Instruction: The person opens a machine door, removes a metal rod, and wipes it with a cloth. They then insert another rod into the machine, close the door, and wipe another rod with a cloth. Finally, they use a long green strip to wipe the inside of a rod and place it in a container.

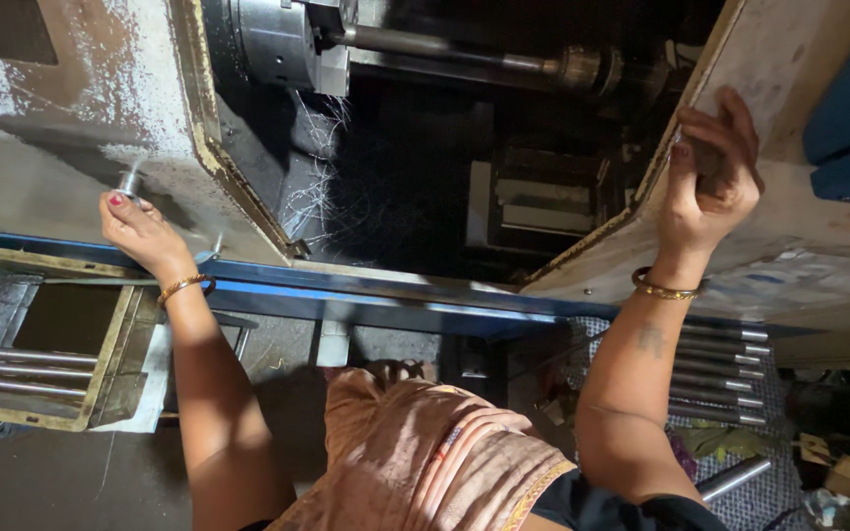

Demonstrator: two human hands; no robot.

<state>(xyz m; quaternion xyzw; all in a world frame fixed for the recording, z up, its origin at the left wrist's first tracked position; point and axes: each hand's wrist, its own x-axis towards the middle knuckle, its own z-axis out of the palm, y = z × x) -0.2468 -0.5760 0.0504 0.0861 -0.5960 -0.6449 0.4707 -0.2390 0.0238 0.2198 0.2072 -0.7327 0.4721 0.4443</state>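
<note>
- The left hand (138, 228) rests against the worn grey metal front panel of the machine (71, 147), its fingers pinched round a small silvery metal knob (130, 183) standing out from that panel.
- The right hand (705, 182) is raised to the edge of the pale, paint-chipped sliding door (789, 226), its fingers curled over a dark handle (708, 157) there.
- Between the hands the dark machine chamber lies open, with a steel chuck (277, 39) holding a long grey metal bar (445, 47) at the top.
- Thin shiny metal rods (720, 369) lie in a row below the right forearm; more rods (27, 372) sit in a tan metal tray (110, 369) at lower left.
</note>
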